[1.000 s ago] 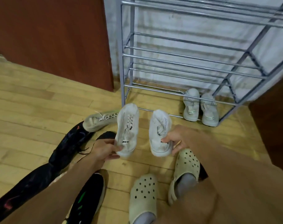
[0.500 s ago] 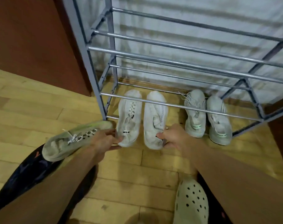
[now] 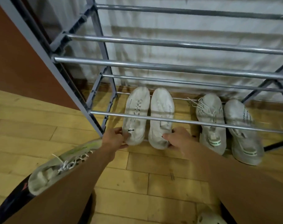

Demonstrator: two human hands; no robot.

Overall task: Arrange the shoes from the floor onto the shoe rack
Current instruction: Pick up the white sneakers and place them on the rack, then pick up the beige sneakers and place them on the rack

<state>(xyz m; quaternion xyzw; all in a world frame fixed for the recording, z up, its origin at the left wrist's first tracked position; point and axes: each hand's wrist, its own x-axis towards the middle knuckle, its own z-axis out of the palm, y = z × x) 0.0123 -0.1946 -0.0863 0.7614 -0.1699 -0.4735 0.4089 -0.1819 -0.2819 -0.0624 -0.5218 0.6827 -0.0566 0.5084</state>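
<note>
Down on the lowest tier of the shoe rack (image 3: 153, 66), the left hand (image 3: 114, 139) pinches the heel of the left white sneaker (image 3: 137, 113) and the right hand (image 3: 179, 139) grips the heel of the right white sneaker (image 3: 161, 117), the two shoes touching, toes to the wall. A pair of grey sneakers (image 3: 210, 120) sits near their right on the same tier. One grey-green sneaker (image 3: 60, 168) lies on the wooden floor (image 3: 137, 183) under the left forearm.

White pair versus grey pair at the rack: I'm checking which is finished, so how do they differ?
The white pair is off-white; the grey pair is grey with green heel stripes. The left hand and right hand grip the white pair's heels; the grey pair is untouched. Both point toes toward the wall, on the shoe rack's lowest level.
</note>
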